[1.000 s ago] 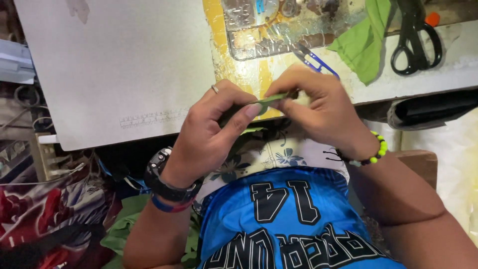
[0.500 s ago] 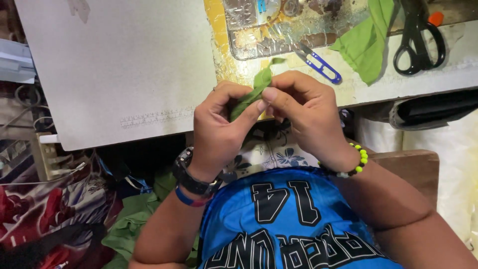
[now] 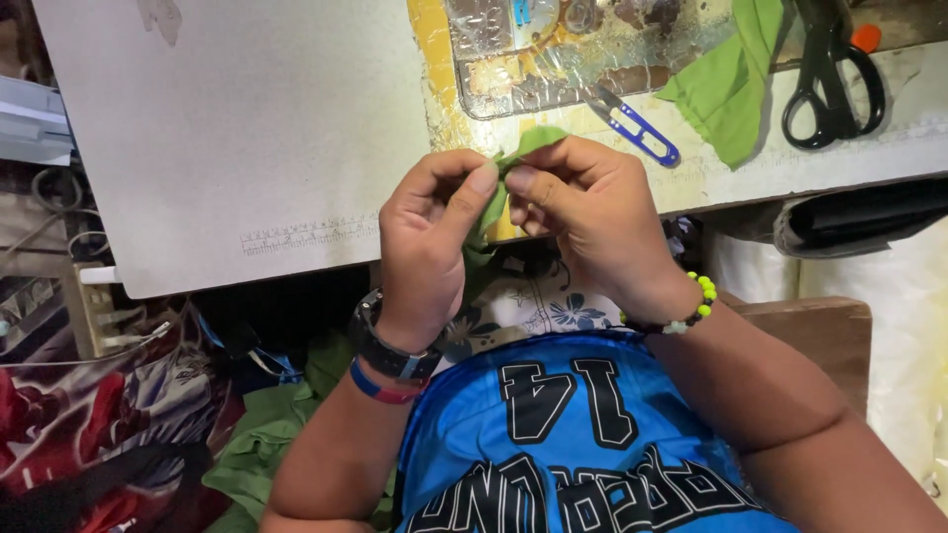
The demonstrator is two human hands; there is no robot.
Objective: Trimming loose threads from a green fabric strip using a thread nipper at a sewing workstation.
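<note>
Snips [image 3: 640, 128] beyond pinched, perhaps folded cloth [image 3: 520, 150]

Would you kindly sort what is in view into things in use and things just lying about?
In use: green fabric strip, pinched by left hand and right hand.

Lying about: blue-handled thread snips, black scissors, green cloth piece, white table.

Open white tabletop [image 3: 247, 128] is lying free leftward (nothing on it); thread snips [image 3: 637, 126], green cloth [image 3: 726, 84] and black scissors [image 3: 829, 79] are crowding the right.
</note>
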